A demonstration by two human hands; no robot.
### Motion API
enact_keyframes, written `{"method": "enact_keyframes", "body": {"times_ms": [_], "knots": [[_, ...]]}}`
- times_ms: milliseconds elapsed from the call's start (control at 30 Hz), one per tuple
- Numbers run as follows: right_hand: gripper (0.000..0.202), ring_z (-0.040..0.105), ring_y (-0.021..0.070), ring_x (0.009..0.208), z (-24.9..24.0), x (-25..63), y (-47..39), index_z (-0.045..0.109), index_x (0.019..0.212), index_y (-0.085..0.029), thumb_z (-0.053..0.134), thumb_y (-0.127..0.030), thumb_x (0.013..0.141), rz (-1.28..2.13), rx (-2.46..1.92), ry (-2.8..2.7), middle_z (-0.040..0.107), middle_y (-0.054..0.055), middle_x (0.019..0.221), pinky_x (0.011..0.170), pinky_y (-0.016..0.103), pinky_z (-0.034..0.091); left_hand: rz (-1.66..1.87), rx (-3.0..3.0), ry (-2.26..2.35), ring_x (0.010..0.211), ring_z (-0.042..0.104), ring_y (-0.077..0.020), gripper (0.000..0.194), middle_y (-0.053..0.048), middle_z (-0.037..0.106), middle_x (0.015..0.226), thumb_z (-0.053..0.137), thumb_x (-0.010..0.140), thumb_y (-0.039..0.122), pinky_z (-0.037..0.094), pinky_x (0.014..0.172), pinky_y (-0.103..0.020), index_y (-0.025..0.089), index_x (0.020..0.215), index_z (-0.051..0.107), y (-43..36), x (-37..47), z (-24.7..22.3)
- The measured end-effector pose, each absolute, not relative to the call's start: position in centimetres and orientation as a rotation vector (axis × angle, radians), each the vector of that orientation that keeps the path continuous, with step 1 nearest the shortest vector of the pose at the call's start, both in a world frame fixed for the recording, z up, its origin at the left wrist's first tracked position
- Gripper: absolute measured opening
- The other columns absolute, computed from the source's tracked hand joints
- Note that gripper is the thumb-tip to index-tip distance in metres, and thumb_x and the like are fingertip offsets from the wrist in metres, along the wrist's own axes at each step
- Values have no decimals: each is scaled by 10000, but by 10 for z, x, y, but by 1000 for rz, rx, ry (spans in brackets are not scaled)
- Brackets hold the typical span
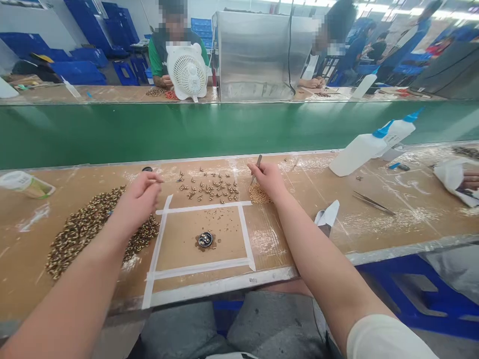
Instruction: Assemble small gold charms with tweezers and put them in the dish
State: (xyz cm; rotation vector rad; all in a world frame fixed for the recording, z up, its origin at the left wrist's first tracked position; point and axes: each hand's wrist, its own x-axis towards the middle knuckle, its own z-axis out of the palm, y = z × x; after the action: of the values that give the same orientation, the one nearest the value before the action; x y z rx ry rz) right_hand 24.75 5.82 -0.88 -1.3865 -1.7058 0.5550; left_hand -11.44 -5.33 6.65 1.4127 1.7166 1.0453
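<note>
My right hand point(270, 180) is closed on metal tweezers point(258, 167), whose tips point down at a small pile of gold beads point(259, 193). My left hand point(144, 195) hovers by the right end of a big heap of brown and gold pieces point(80, 232); its fingers are pressed together, and what they hold, if anything, is too small to make out. Between my hands lie many small metal parts point(209, 188) in loose rows. Nearer me, a round black dish point(205, 240) sits inside a white tape frame point(202, 270).
White bottles with blue tips point(361, 152) stand at the right, near a second pair of tweezers point(374, 203) and a white wrap point(329, 214). At far left lies a clear cup point(28, 184). Across the green belt point(168, 132) people sit by a fan point(188, 72). Another person's hand shows at far right.
</note>
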Motion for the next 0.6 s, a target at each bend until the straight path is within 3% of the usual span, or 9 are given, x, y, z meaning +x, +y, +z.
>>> {"method": "enact_keyframes", "body": {"times_ms": [167, 333, 467, 600], "knots": [[579, 526, 167, 590, -11, 247, 59, 638, 677, -192, 587, -668, 1005, 567, -1391, -1694, 590, 9, 599, 602, 310, 318, 1075, 1122, 1369, 536, 298, -94, 102, 47, 374, 694, 629, 910, 180, 211, 474, -195, 208, 1006, 650, -23, -51, 52], [602, 463, 142, 539, -8, 242, 57, 621, 631, -196, 605, -684, 983, 563, -1380, -1649, 482, -25, 530, 570, 305, 307, 1153, 1103, 1128, 518, 247, -75, 95, 61, 335, 682, 739, 882, 262, 185, 448, -180, 199, 950, 715, -6, -27, 26], [590, 546, 133, 541, -1, 226, 41, 713, 707, -190, 596, -685, 1006, 574, -1166, -1525, 586, -11, 570, 561, 289, 421, 1062, 1095, 1061, 497, 255, -50, 273, 44, 424, 718, 808, 894, 449, 174, 429, -172, 184, 898, 743, -9, -25, 9], [378, 639, 122, 560, 4, 206, 18, 786, 789, -222, 697, -494, 1036, 664, -692, -1524, 700, -6, 642, 548, 276, 502, 996, 1051, 975, 490, 285, -25, 397, -2, 557, 855, 855, 860, 562, 177, 416, -168, 182, 940, 773, -14, -21, 5]]}}
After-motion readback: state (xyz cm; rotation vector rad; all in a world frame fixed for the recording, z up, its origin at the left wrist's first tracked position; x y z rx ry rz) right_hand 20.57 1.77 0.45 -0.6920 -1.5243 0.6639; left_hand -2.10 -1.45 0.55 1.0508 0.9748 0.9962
